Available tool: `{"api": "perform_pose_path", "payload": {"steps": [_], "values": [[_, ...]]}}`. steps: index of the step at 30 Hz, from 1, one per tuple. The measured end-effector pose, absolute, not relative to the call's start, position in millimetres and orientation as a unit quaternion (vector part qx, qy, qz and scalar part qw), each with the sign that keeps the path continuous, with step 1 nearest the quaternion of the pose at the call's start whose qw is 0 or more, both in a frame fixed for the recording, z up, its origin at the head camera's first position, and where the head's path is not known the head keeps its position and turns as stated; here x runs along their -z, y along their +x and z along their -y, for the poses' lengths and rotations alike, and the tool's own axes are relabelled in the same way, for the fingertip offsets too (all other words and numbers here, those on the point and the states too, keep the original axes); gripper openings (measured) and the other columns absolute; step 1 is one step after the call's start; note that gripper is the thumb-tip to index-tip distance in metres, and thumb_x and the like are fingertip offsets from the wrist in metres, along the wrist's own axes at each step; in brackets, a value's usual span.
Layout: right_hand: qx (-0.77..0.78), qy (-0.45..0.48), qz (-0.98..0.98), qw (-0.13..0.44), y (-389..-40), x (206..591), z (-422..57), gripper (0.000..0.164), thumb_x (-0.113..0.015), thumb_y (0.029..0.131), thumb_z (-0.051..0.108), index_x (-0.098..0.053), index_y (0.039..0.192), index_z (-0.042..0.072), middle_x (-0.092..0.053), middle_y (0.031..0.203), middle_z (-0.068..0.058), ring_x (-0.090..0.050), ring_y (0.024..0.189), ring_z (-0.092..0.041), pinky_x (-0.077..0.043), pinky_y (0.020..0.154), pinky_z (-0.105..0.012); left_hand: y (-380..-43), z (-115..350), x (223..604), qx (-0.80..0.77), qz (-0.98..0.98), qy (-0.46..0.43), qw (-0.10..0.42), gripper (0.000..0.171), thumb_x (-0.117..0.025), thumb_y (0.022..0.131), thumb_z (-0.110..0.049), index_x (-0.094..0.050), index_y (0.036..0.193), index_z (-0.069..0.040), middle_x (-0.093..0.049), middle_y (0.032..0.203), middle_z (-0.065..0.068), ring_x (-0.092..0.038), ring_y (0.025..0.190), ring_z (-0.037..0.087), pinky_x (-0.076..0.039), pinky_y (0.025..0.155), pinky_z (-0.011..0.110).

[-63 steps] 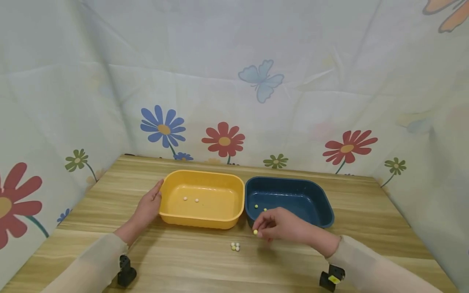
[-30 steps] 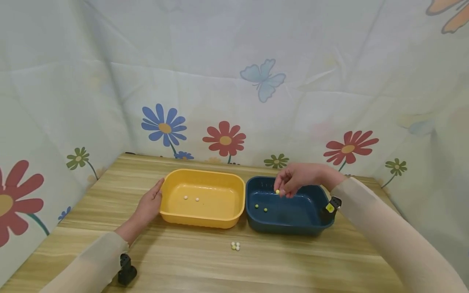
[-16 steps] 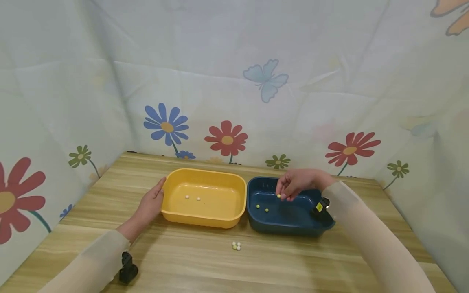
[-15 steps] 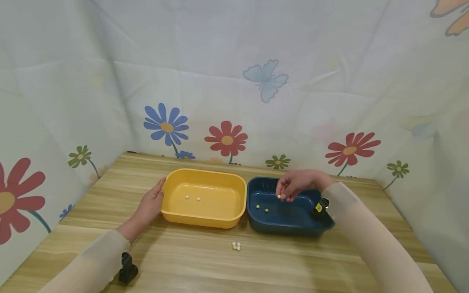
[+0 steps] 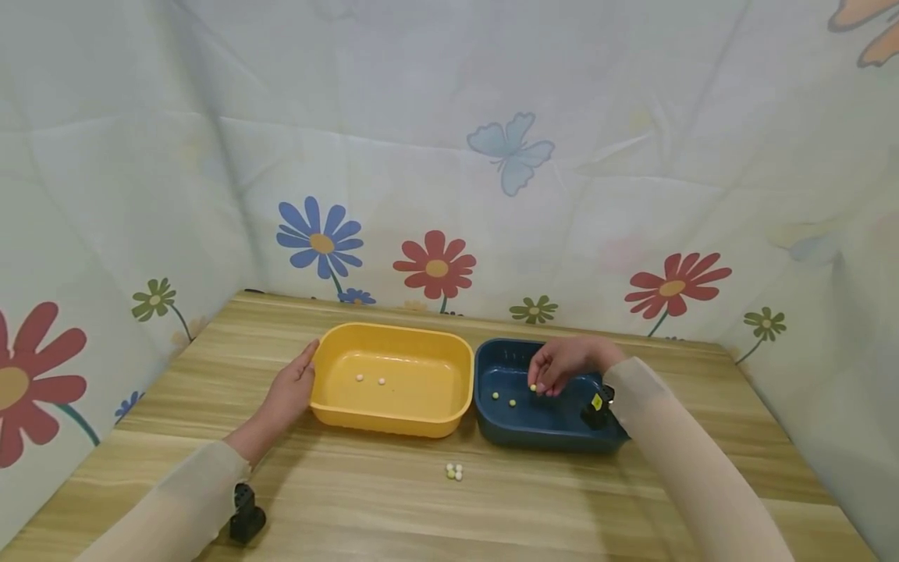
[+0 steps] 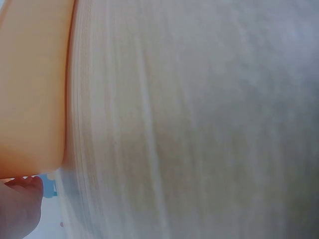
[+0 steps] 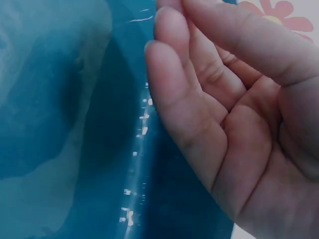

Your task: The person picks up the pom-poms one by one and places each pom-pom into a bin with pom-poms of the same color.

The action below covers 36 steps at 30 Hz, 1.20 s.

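My right hand (image 5: 562, 365) is down inside the dark blue basin (image 5: 548, 439), pinching a small yellow ball (image 5: 533, 388) between thumb and fingertips. In the right wrist view the ball is out of sight beyond the fingers (image 7: 169, 74). Two yellow balls, a left one (image 5: 495, 396) and a right one (image 5: 513, 403), lie on that basin's floor. The left hand (image 5: 289, 388) rests against the left side of the yellow basin (image 5: 393, 423); its fingertips touch the outer wall in the left wrist view. Two white balls (image 5: 381, 382) lie in the yellow basin.
Several small balls (image 5: 455, 471), white and yellow, sit in a tight cluster on the wood-grain table (image 5: 393, 507) in front of the basins. The two basins stand side by side. A flower-printed curtain (image 5: 393, 156) hangs behind and at both sides.
From in front of the blue basin, my right hand has carried the yellow ball up over it, then lowered it inside. The left hand stays at the yellow basin.
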State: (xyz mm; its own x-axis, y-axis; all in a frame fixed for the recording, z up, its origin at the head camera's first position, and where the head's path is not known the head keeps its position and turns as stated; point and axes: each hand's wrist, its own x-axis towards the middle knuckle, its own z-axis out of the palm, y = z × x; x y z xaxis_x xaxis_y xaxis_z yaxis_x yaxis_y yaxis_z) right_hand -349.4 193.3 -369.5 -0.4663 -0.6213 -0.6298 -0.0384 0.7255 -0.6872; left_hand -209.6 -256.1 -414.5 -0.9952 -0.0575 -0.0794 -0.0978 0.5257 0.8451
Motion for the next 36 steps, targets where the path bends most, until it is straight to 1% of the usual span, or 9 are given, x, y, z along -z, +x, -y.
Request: {"api": "perform_pose_path", "payload": {"steps": [9,16,26,32,36], "values": [[0.300,-0.188,-0.798,0.489,-356.5,381.3,-192.3,0.008,-0.063,0.099,0.006,-0.071,0.101,0.007,-0.071,0.087,0.005,-0.065,0.077,-0.006,-0.061,0.076,-0.019,-209.6,256.4,415.8,-0.486,-0.872,-0.050,0.025,0.055,-0.023,0.111,-0.011,-0.009,0.163,0.000,-0.007,0.171,0.021,-0.009,0.160,0.042,-0.013,0.133,0.055],[0.298,-0.189,-0.789,0.503,-359.0,388.8,-191.8,0.010,-0.061,0.099,0.003,-0.070,0.098,0.007,-0.070,0.083,0.006,-0.064,0.077,-0.005,-0.060,0.075,-0.018,-209.5,256.2,414.9,-0.487,-0.872,-0.046,0.020,0.055,-0.023,0.111,-0.010,-0.009,0.162,0.001,-0.007,0.171,0.020,-0.009,0.160,0.042,-0.012,0.133,0.054],[0.268,-0.199,-0.810,0.482,-357.4,393.0,-187.7,0.010,-0.062,0.097,0.003,-0.071,0.100,0.006,-0.069,0.082,0.008,-0.062,0.074,-0.004,-0.058,0.073,-0.018,-210.5,256.3,414.8,-0.486,-0.873,-0.042,0.017,0.055,-0.023,0.111,-0.010,-0.009,0.162,0.002,-0.006,0.171,0.021,-0.008,0.160,0.043,-0.012,0.133,0.055],[0.252,-0.194,-0.825,0.468,-357.3,396.5,-185.5,0.008,-0.064,0.096,0.004,-0.072,0.098,0.007,-0.069,0.082,0.007,-0.063,0.073,-0.004,-0.058,0.072,-0.018,-211.2,256.3,413.6,-0.486,-0.873,-0.044,0.018,0.054,-0.024,0.111,-0.011,-0.010,0.162,0.002,-0.007,0.171,0.021,-0.009,0.160,0.043,-0.012,0.133,0.055],[0.252,-0.187,-0.826,0.469,-358.5,399.8,-185.8,0.007,-0.065,0.096,0.004,-0.071,0.098,0.007,-0.069,0.083,0.007,-0.063,0.073,-0.004,-0.058,0.072,-0.018,-211.9,256.3,413.8,-0.485,-0.873,-0.049,0.022,0.054,-0.024,0.111,-0.011,-0.010,0.162,0.001,-0.007,0.171,0.020,-0.009,0.160,0.042,-0.012,0.133,0.054]]}}
